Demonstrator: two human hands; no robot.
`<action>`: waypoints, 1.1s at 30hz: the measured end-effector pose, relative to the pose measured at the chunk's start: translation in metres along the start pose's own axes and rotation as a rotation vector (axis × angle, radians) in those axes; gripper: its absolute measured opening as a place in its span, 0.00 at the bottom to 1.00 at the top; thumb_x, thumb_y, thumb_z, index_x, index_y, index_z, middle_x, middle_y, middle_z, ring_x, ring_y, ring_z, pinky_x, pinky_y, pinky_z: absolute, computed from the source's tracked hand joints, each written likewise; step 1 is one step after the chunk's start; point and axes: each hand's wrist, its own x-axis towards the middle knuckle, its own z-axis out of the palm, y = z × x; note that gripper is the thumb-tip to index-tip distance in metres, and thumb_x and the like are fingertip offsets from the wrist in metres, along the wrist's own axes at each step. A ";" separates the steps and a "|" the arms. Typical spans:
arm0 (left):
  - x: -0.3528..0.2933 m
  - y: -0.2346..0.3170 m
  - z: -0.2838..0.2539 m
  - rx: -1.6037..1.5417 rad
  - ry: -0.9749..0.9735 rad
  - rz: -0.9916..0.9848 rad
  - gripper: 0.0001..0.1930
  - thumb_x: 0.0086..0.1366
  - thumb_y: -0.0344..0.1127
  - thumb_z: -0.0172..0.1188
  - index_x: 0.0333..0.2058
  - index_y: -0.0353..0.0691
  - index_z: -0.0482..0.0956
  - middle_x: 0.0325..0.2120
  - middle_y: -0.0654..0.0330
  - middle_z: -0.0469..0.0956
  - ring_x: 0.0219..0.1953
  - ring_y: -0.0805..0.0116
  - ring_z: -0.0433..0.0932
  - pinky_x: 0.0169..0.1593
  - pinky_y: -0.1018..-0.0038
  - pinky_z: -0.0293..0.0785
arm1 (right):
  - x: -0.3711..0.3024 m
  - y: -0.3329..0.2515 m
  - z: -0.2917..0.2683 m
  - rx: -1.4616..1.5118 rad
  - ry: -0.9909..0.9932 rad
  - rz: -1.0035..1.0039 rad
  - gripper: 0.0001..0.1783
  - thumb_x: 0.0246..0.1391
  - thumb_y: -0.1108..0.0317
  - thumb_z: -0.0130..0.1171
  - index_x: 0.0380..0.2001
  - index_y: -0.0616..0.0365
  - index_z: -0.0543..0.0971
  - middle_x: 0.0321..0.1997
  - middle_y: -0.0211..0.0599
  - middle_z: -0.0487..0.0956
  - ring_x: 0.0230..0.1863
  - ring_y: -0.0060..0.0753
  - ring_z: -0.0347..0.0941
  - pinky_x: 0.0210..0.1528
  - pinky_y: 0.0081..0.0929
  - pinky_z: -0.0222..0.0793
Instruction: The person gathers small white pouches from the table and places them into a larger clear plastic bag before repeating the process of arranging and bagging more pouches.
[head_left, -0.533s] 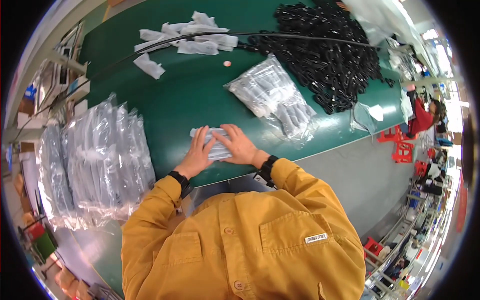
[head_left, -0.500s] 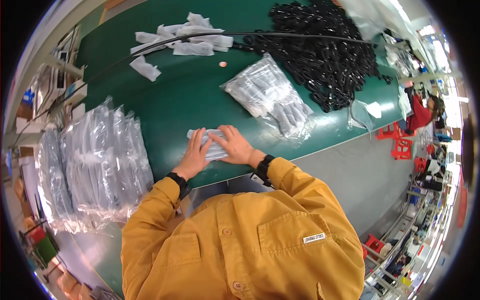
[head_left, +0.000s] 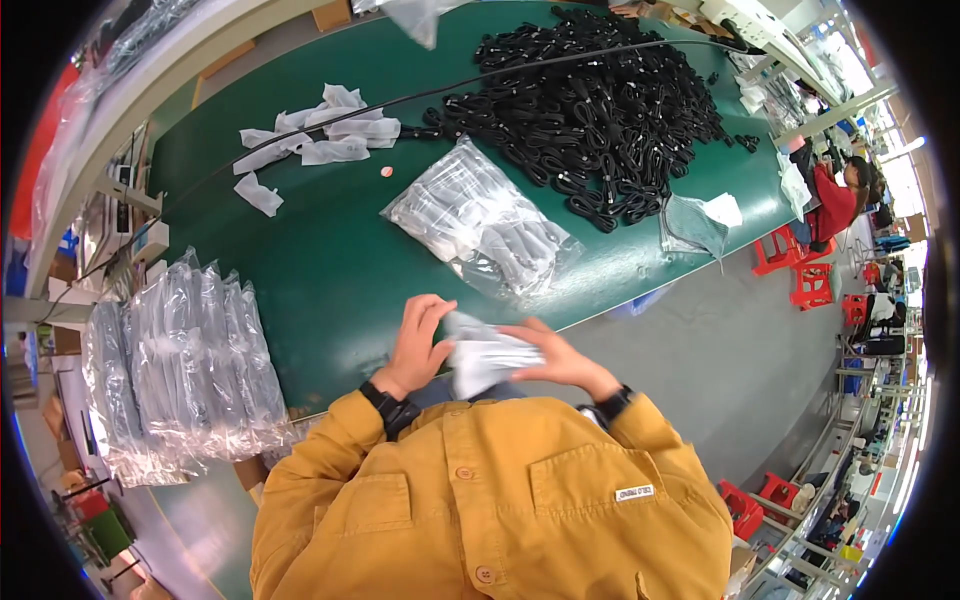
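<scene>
Head view: white bundle point(head_left: 484, 357) clamped in my right hand point(head_left: 562, 362)

It is nearer me than the filled clear bag point(head_left: 480, 218) on the green table point(head_left: 320, 270), and blurred. I cannot tell whether my left hand point(head_left: 416, 348) grips it too. Black cables point(head_left: 595, 125) lie heaped beyond the bag, to its right.

Both arms are bent, hands close together but apart in front of the chest point(head_left: 500, 480). Left forearm point(head_left: 345, 430) angles up and inward; left hand point(head_left: 418, 348) is raised, fingers curved up and right, thumb spread off them with a visible gap. Right forearm point(head_left: 660, 430) angles up-left; right hand point(head_left: 556, 358) points left, thumb and fingers pinched, slightly blurred. Wrists roughly level.
</scene>
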 end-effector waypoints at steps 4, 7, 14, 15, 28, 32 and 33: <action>0.054 0.041 0.051 0.134 0.224 -0.071 0.22 0.54 0.38 0.67 0.45 0.37 0.70 0.43 0.51 0.68 0.46 0.51 0.68 0.48 0.62 0.67 | -0.089 0.033 -0.048 0.387 0.295 0.099 0.42 0.43 0.60 0.70 0.61 0.62 0.66 0.53 0.37 0.72 0.51 0.30 0.67 0.55 0.28 0.62; 0.079 0.039 0.096 0.252 0.167 -0.155 0.14 0.57 0.36 0.63 0.37 0.37 0.71 0.35 0.53 0.69 0.38 0.53 0.70 0.42 0.64 0.68 | -0.090 0.062 -0.056 0.621 0.394 0.186 0.41 0.45 0.62 0.69 0.61 0.65 0.66 0.55 0.35 0.73 0.53 0.27 0.67 0.58 0.24 0.61; 0.081 0.032 0.103 0.033 0.348 -0.178 0.07 0.60 0.29 0.58 0.33 0.35 0.69 0.28 0.49 0.69 0.31 0.48 0.70 0.34 0.63 0.68 | 0.001 0.074 -0.049 0.722 0.259 0.057 0.39 0.46 0.59 0.69 0.59 0.66 0.68 0.53 0.34 0.74 0.52 0.22 0.68 0.55 0.23 0.63; 0.081 0.034 0.101 0.012 0.402 -0.152 0.06 0.60 0.28 0.57 0.33 0.35 0.70 0.28 0.48 0.68 0.30 0.46 0.70 0.33 0.63 0.68 | 0.010 0.071 -0.046 0.666 0.240 0.036 0.38 0.46 0.58 0.69 0.57 0.66 0.70 0.51 0.34 0.76 0.50 0.22 0.69 0.54 0.24 0.65; 0.066 0.035 0.092 0.246 0.181 -0.011 0.02 0.62 0.28 0.53 0.32 0.37 0.71 0.30 0.49 0.70 0.32 0.43 0.72 0.35 0.55 0.70 | 0.094 0.050 -0.004 -0.478 0.481 0.172 0.32 0.45 0.56 0.58 0.51 0.68 0.71 0.41 0.68 0.73 0.42 0.65 0.71 0.41 0.49 0.72; 0.055 0.032 0.093 0.242 0.071 -0.048 0.02 0.61 0.28 0.53 0.32 0.37 0.71 0.30 0.48 0.70 0.33 0.42 0.72 0.35 0.56 0.70 | 0.102 0.062 0.015 -0.707 0.730 -0.095 0.33 0.46 0.59 0.56 0.53 0.72 0.68 0.44 0.68 0.70 0.45 0.62 0.69 0.42 0.47 0.69; 0.059 0.032 0.094 0.235 0.047 -0.073 0.02 0.61 0.27 0.53 0.32 0.36 0.71 0.30 0.48 0.71 0.34 0.42 0.72 0.35 0.56 0.70 | 0.099 0.066 0.015 -0.708 0.715 -0.119 0.34 0.47 0.59 0.55 0.53 0.73 0.67 0.47 0.70 0.68 0.47 0.63 0.68 0.44 0.48 0.68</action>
